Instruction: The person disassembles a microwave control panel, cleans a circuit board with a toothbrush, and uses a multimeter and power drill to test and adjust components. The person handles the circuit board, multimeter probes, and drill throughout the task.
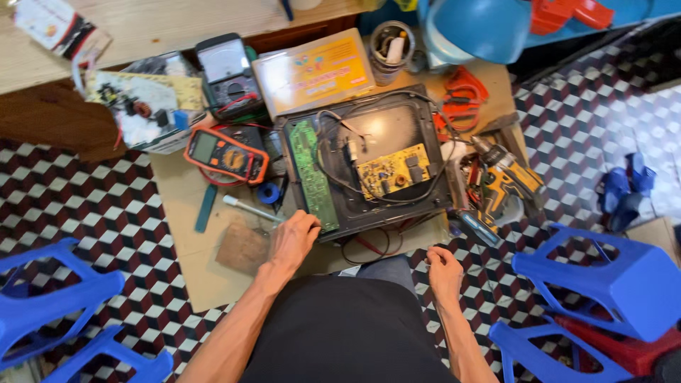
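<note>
**Loose wires and a crowded floor around the open case**

I see the left hand [294,237] resting on the near left corner of the opened appliance case [418,152], fingers curled loosely and touching the near end of the green circuit board [312,174]; it pinches nothing. The right hand [444,273] hangs just near the case, fingers bent, holding nothing that I can see.

The case lies on cardboard [188,245] in the middle of the floor. Black wires [333,152] loop freely over the yellow board [394,170]. In my judgement, a careless pull on the corner can drag these wires or crack a solder joint. The orange multimeter [227,154] at left and the yellow drill [507,181] at right lie very near, so a sliding case may knock them.
</note>
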